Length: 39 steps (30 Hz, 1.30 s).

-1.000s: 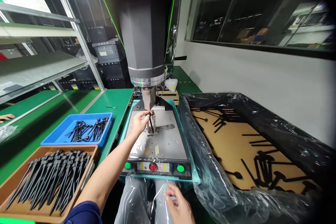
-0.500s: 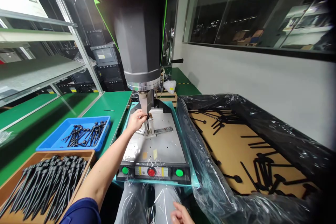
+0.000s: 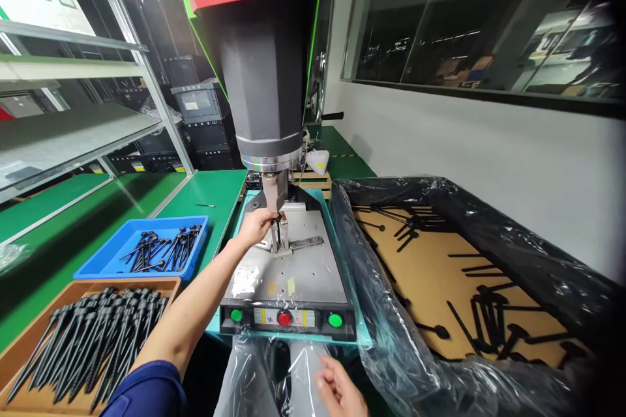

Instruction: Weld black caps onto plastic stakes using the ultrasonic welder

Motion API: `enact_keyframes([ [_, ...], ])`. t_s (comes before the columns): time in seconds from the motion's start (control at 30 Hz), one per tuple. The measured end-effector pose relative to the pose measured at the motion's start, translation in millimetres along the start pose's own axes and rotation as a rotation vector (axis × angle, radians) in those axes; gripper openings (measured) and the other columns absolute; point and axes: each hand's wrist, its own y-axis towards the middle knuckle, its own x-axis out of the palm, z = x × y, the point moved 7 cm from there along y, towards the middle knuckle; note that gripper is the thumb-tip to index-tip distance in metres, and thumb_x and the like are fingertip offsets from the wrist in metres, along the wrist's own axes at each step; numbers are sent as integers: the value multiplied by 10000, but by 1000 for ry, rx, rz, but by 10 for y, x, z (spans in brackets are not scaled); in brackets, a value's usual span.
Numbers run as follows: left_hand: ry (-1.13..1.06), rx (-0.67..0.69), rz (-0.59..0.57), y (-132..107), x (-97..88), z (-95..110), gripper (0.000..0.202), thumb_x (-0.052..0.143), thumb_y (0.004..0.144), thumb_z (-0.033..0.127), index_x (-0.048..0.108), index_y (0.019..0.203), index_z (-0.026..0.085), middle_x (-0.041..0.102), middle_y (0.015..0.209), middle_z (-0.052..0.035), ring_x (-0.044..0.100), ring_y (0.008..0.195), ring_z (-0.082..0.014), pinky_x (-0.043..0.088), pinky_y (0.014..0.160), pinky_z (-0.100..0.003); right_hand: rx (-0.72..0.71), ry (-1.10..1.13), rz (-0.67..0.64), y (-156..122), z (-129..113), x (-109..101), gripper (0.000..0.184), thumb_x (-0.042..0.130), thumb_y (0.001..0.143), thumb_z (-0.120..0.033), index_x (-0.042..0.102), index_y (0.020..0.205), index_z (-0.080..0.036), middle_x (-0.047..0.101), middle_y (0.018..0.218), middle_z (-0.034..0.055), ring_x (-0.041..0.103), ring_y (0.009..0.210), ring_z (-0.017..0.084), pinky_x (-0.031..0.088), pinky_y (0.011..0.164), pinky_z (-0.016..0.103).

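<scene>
At the metal fixture (image 3: 285, 238) under the press head, my left hand (image 3: 257, 227) pinches the top of a black round-headed rod (image 3: 279, 229). The rod stands upright in the fixture, its head just below the press's metal tip (image 3: 272, 192) and partly hidden by my fingers. Low in the view, in front of the press, is my right hand (image 3: 341, 391). Its fingers are loosely bent and apart, with nothing in them. The nearest control to it is the right green button (image 3: 335, 320).
To the left, an orange-brown tray (image 3: 169, 287) holds many black rods, and a blue tray (image 3: 105, 260) behind it holds more. On the right stands a box lined with black plastic (image 3: 362, 273), with rods lying on cardboard. A red button (image 3: 283, 318) and left green button (image 3: 237, 316) line the press front.
My right hand has risen a little further into view. My left hand stays at the fixture with the rod, shifting only slightly. The view has tilted up a little.
</scene>
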Motion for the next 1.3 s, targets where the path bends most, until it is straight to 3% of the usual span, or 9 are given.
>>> enact_keyframes([
  [0.1,-10,-129,101,-198,-105,-84,309,547,873,201,691,1145,226,714,1087,-82,653,1013,-220,495,975,-373,-43,-55,-6,244,-344,-122,378,561,817,-509,673,1095,-280,732,855,34,694,739,242,577,710,342],
  [0.27,-66,-666,228,-1035,-240,-638,307,560,850,237,688,1126,199,697,1169,-91,648,1046,-240,483,983,-393,-113,-116,122,809,-820,-324,437,520,829,-516,647,1110,-205,735,908,83,695,820,250,558,784,371],
  [0.43,-77,-943,207,-1980,-171,-998,271,619,809,236,694,1059,164,721,1093,-144,675,1024,-268,495,949,-414,-162,-342,245,1478,-951,-442,439,490,828,-428,654,1126,-151,714,1009,140,674,896,264,512,866,403],
  [0.57,-126,-1054,202,-2437,4,-1071,276,651,810,308,694,1019,133,737,995,-166,707,915,-265,541,835,-382,-47,-716,252,1893,-879,-410,450,488,856,-319,640,1223,-108,628,1184,209,608,1058,317,450,944,436],
  [0.73,-158,-983,207,-2402,146,-1017,415,689,781,344,668,1145,147,688,1153,-157,666,1026,-270,500,919,-396,64,-858,187,2106,-806,-307,433,542,861,-348,667,1219,-139,605,1193,230,580,1106,373,466,881,474],
  [0.9,-178,-841,165,-2062,166,-1008,311,735,702,237,725,1006,175,666,1164,-116,599,1125,-260,414,1032,-388,93,-792,137,2228,-770,-281,173,614,790,-262,748,890,-218,707,992,135,662,918,294,482,750,375],
  [1.07,-228,-792,142,-1910,150,-1013,85,747,640,184,664,626,170,683,1030,-123,601,1094,-286,430,994,-398,68,-584,132,2245,-786,-334,60,656,681,-216,658,621,-218,701,716,49,640,691,221,441,641,305],
  [1.2,-302,-767,219,-1878,34,-953,103,653,749,257,620,687,182,652,1169,-130,571,1168,-274,427,999,-408,-10,-329,151,2159,-934,-343,117,645,666,-302,593,625,-205,655,646,19,609,646,186,445,631,284],
  [1.3,-443,-748,250,-1772,-77,-884,216,550,853,395,577,776,194,694,1051,-107,655,1010,-224,505,870,-366,-67,-121,132,2123,-1162,-319,231,654,669,-416,554,674,-207,631,635,2,603,626,170,455,598,271],
])
